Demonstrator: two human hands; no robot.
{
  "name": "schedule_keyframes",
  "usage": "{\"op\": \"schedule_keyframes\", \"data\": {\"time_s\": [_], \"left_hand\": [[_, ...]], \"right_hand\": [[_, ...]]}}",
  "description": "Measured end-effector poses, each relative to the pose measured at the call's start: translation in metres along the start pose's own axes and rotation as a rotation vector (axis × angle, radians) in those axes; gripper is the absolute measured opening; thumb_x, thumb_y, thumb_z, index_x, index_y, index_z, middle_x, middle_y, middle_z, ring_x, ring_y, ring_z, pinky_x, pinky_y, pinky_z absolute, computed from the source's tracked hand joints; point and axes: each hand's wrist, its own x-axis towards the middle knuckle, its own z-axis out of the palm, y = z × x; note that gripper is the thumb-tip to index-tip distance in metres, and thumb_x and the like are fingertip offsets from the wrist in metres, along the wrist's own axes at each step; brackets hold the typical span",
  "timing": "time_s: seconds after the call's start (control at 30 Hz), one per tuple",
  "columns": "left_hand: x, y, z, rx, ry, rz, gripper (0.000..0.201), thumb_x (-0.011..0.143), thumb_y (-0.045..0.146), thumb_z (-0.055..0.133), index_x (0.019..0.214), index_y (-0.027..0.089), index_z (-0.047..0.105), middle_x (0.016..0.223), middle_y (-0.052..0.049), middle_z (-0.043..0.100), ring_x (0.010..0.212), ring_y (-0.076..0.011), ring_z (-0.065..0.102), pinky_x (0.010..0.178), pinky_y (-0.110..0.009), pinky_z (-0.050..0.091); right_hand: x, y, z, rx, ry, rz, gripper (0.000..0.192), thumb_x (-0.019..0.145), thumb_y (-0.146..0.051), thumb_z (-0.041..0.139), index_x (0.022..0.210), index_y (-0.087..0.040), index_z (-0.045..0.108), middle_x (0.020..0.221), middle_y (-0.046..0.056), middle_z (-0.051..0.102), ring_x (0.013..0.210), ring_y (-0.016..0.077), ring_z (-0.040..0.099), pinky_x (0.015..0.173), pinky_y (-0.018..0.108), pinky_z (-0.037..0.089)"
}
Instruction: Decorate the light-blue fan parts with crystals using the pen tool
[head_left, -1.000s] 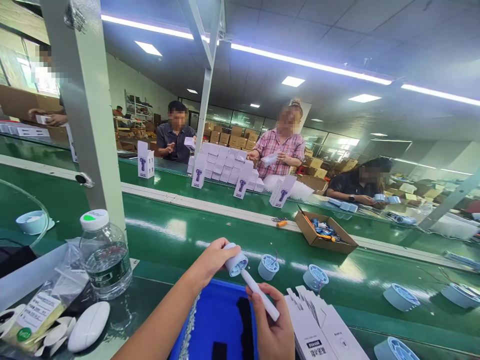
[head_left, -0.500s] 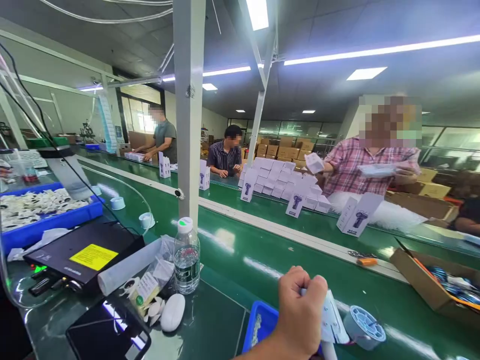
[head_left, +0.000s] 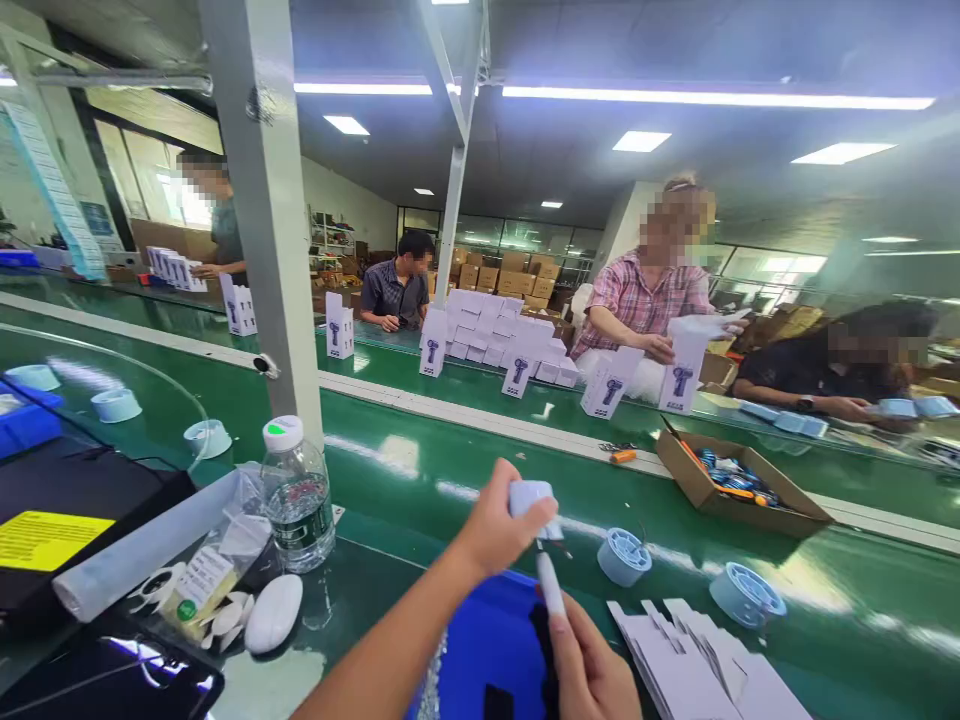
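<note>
The left hand point(head_left: 499, 525) is pinching the pale blue round fan head point(head_left: 531, 497), while the right hand point(head_left: 592, 670) is closing around its white handle point(head_left: 550, 585), above the blue bin point(head_left: 480, 650) at the green conveyor's point(head_left: 420, 470) near edge.

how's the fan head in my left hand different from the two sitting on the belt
The fan head in the left hand is lifted and joined to a white handle that the right hand grips. The two belt fan heads lie flat, grille up, without handles. All are pale blue.
</note>
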Motion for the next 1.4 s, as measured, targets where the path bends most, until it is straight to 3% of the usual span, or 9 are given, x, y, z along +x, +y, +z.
{"op": "schedule_keyframes", "data": {"time_s": [0.1, 0.33, 0.5, 0.67, 0.77, 0.87, 1.07, 1.2, 1.4], "left_hand": [[0.017, -0.017, -0.025, 0.259, 0.09, -0.044, 0.053, 0.062, 0.042, 0.072, 0.091, 0.024, 0.032, 0.085, 0.002, 0.052, 0.066, -0.0125, 0.05, 0.062, -0.025, 0.04], [0.029, -0.052, -0.036, 1.008, -0.085, -0.119, 0.035, 0.064, 0.021, 0.064, 0.098, 0.025, 0.058, 0.108, -0.01, 0.049, 0.105, -0.0313, 0.051, 0.086, -0.046, 0.042], [0.016, -0.019, -0.031, 0.992, -0.078, 0.052, 0.037, 0.075, 0.028, 0.06, 0.112, 0.029, 0.06, 0.125, -0.008, 0.047, 0.12, -0.0285, 0.042, 0.097, -0.044, 0.036], [-0.029, 0.085, -0.086, 0.913, 0.466, 0.724, 0.01, 0.082, 0.025, 0.055, 0.081, 0.022, 0.065, 0.099, -0.003, 0.062, 0.099, -0.0186, 0.055, 0.092, -0.038, 0.041], [-0.055, 0.13, -0.147, 0.872, 0.901, 0.858, 0.015, 0.079, 0.028, 0.058, 0.077, 0.014, 0.062, 0.078, 0.001, 0.059, 0.079, -0.0123, 0.055, 0.077, -0.031, 0.045], [-0.068, 0.139, -0.213, 0.733, 1.226, 0.741, 0.04, 0.078, 0.038, 0.057, 0.098, 0.004, 0.062, 0.08, 0.004, 0.057, 0.076, -0.0096, 0.051, 0.077, -0.032, 0.043], [-0.061, 0.095, -0.304, 0.722, 1.341, 0.081, 0.037, 0.074, 0.031, 0.053, 0.102, 0.007, 0.062, 0.071, 0.007, 0.05, 0.064, -0.0042, 0.044, 0.07, -0.026, 0.041], [-0.053, 0.058, -0.331, 1.027, 1.097, -0.328, 0.022, 0.078, 0.024, 0.048, 0.092, 0.011, 0.059, 0.071, 0.006, 0.045, 0.065, -0.0041, 0.037, 0.07, -0.019, 0.033], [-0.036, 0.011, -0.352, 1.214, 0.567, -0.454, 0.018, 0.081, 0.02, 0.046, 0.092, 0.009, 0.056, 0.078, 0.004, 0.049, 0.072, -0.0084, 0.042, 0.063, -0.015, 0.025]], "right_hand": [[0.005, -0.007, -0.006, -0.065, -0.027, -0.024, 0.046, 0.082, -0.057, 0.05, 0.108, -0.02, 0.058, 0.047, -0.006, 0.046, 0.041, 0.0144, 0.04, 0.043, 0.025, 0.031], [0.003, -0.031, -0.004, 0.181, -0.197, -0.035, 0.032, 0.079, -0.051, 0.062, 0.084, -0.021, 0.057, 0.07, -0.001, 0.053, 0.059, 0.0126, 0.049, 0.056, 0.023, 0.044], [-0.011, -0.019, 0.014, 0.214, -0.507, -0.037, 0.028, 0.089, -0.048, 0.052, 0.089, -0.021, 0.055, 0.079, 0.001, 0.056, 0.065, 0.0132, 0.052, 0.062, 0.025, 0.047], [-0.01, -0.007, 0.017, 0.19, -0.516, -0.046, 0.029, 0.09, -0.049, 0.049, 0.098, -0.021, 0.054, 0.093, 0.005, 0.061, 0.077, 0.0168, 0.06, 0.074, 0.03, 0.05], [-0.007, -0.006, 0.016, 0.156, -0.471, -0.053, 0.028, 0.09, -0.048, 0.05, 0.099, -0.021, 0.055, 0.096, 0.007, 0.064, 0.08, 0.0187, 0.063, 0.074, 0.031, 0.052], [-0.006, -0.009, 0.017, 0.131, -0.443, -0.065, 0.026, 0.09, -0.045, 0.05, 0.101, -0.022, 0.055, 0.098, 0.007, 0.066, 0.082, 0.0198, 0.065, 0.077, 0.033, 0.052], [-0.004, -0.011, 0.017, 0.102, -0.45, -0.047, 0.027, 0.09, -0.043, 0.049, 0.101, -0.019, 0.055, 0.096, 0.008, 0.067, 0.084, 0.0212, 0.067, 0.078, 0.033, 0.052], [-0.003, -0.011, 0.017, 0.095, -0.442, -0.037, 0.029, 0.091, -0.044, 0.048, 0.103, -0.019, 0.055, 0.098, 0.01, 0.067, 0.085, 0.0221, 0.067, 0.078, 0.034, 0.052], [-0.002, -0.013, 0.018, 0.128, -0.42, -0.027, 0.03, 0.088, -0.046, 0.053, 0.101, -0.02, 0.058, 0.096, 0.009, 0.069, 0.083, 0.0228, 0.068, 0.076, 0.034, 0.054]]}}
